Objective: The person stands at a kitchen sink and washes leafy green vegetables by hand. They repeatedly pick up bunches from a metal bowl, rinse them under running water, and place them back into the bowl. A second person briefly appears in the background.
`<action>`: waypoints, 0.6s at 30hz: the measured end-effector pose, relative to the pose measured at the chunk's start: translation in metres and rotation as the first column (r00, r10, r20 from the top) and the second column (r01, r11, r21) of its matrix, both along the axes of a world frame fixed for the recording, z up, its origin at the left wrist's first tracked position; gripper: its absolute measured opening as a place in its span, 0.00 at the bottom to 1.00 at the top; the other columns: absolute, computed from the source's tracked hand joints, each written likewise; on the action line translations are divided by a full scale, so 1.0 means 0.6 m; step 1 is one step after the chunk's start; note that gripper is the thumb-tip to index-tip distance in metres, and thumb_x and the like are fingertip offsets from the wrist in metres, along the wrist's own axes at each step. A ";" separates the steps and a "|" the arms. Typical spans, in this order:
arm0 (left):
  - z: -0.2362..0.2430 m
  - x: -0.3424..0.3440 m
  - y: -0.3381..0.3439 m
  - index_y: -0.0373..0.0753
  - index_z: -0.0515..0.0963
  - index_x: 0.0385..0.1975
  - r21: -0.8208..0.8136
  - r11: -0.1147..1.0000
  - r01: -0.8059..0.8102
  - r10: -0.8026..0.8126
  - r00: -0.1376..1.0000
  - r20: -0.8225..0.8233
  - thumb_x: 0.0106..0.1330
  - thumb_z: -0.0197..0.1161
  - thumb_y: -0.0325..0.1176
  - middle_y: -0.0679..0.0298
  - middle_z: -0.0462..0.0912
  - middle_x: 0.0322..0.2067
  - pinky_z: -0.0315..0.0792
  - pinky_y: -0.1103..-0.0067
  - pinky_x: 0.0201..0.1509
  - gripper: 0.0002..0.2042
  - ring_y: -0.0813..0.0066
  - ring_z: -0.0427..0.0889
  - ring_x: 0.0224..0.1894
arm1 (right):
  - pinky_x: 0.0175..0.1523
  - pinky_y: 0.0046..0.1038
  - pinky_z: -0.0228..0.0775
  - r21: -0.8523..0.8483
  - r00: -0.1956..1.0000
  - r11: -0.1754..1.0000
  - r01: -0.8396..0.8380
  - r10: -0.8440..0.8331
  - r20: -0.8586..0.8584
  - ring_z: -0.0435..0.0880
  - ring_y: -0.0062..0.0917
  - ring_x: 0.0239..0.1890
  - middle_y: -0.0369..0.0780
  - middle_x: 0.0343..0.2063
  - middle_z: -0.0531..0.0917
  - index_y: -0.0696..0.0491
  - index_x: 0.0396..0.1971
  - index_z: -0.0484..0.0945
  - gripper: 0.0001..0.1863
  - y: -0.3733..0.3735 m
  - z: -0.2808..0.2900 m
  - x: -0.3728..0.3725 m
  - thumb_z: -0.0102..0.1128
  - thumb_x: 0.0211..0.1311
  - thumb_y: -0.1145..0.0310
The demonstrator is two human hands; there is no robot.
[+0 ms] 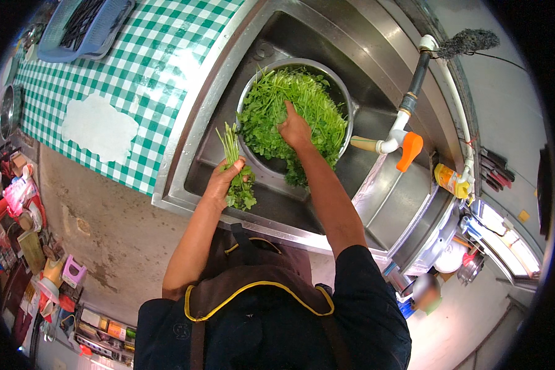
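Note:
A round metal bowl heaped with leafy green herbs sits in the stainless steel sink. My left hand, just left of the bowl, is closed round the stems of a small bunch of greens, leaves hanging down and stems pointing up. My right hand reaches into the heap, index finger against the greens and the other fingers curled; what they hold, if anything, is hidden among the leaves.
A tap with an orange handle juts over the sink's right, near a yellow bottle. The checked counter cloth at left carries a blue basket of dark utensils. Cluttered goods line the far left.

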State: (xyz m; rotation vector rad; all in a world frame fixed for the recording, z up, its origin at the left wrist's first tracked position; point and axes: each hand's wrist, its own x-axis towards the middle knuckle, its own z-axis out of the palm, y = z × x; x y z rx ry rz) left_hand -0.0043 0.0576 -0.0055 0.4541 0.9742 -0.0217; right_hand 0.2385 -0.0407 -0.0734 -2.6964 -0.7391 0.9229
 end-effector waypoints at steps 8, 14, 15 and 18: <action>-0.010 0.003 -0.010 0.38 0.79 0.45 -0.055 0.998 -0.027 0.028 0.999 0.015 0.61 0.70 0.39 0.66 0.79 0.38 0.73 0.78 0.37 0.16 0.75 0.77 0.35 | 0.40 0.38 0.72 0.161 0.999 0.986 0.036 -0.032 -0.026 0.82 0.38 0.34 0.41 0.29 0.81 0.45 0.61 0.67 0.33 -0.016 0.001 0.001 0.63 0.51 0.72; -0.005 0.001 -0.009 0.37 0.78 0.45 -0.064 0.998 -0.020 0.020 1.000 0.003 0.62 0.70 0.38 0.66 0.79 0.38 0.74 0.78 0.38 0.16 0.74 0.77 0.35 | 0.41 0.38 0.74 0.306 0.933 0.909 -0.284 0.188 0.308 0.81 0.39 0.37 0.41 0.32 0.78 0.49 0.42 0.79 0.19 0.020 0.009 -0.025 0.60 0.46 0.77; -0.002 0.001 -0.009 0.37 0.78 0.45 -0.066 0.998 -0.022 0.022 1.000 0.001 0.62 0.70 0.38 0.66 0.79 0.38 0.74 0.78 0.38 0.16 0.74 0.77 0.36 | 0.41 0.38 0.74 0.339 0.918 0.888 -0.310 0.188 0.348 0.81 0.39 0.38 0.40 0.33 0.78 0.49 0.40 0.80 0.18 0.026 0.007 -0.027 0.60 0.45 0.77; -0.004 0.001 -0.010 0.37 0.78 0.45 -0.063 0.997 -0.036 0.037 0.999 0.015 0.62 0.69 0.38 0.66 0.79 0.37 0.74 0.78 0.37 0.16 0.74 0.77 0.34 | 0.42 0.38 0.74 0.274 0.897 0.888 -0.370 0.266 0.352 0.80 0.39 0.40 0.40 0.33 0.78 0.50 0.35 0.82 0.13 0.041 -0.001 -0.028 0.59 0.45 0.76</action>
